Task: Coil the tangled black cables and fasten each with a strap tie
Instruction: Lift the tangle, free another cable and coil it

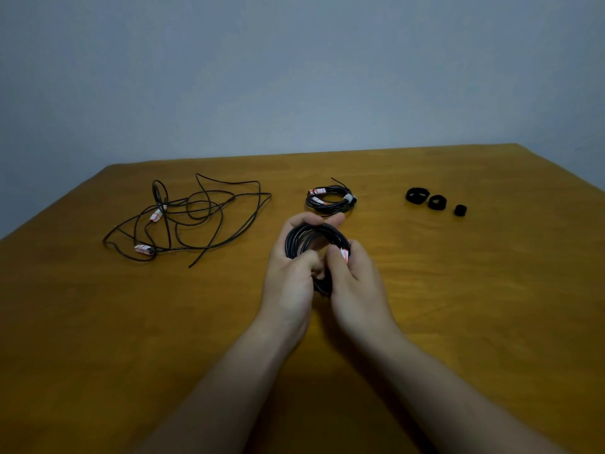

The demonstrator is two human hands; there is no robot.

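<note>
Reaching in from the bottom edge, closest to the viewer, a person's left forearm and right forearm meet over a yellow-brown wooden table. Between the two hands is a neatly wound black cable coil, lifted just above the tabletop with its open ring facing up towards the viewer. The left hand grips the coil's left side, fingers curled over the far rim and thumb pressing on the near rim. The right hand pinches the near right part of the coil, its thumb beside a white-and-red label. No strap is visible on this coil, so it seems wound but not yet fastened. Far to the left on the table sprawls a tangled black cable, loose loops crossing one another, with no hand near it. Just beyond the hands lies a finished coil bound by a grey strap on its right side. Well to the right, towards the far edge, three rolled black strap ties sit in a short row. These lie to the right of and beyond the held coil, nearer the right hand, so that hand looks best placed to fetch one while the left hand keeps the loops together. If either grip loosens, the loops could spring apart.
</note>
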